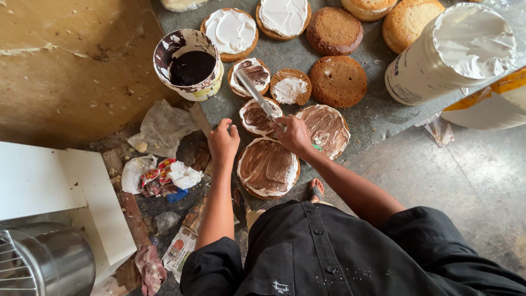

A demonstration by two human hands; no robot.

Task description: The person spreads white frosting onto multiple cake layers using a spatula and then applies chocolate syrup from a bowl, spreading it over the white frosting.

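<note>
Chocolate-coated cake sits at counter edge, btwn both hands. Right hand grips spatula, blade over small cake. Left hand loosely curled, fingertips near large cake's rim.

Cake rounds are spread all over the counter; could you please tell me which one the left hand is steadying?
The large chocolate-covered round nearest the person; the left hand rests at its left edge.
</note>
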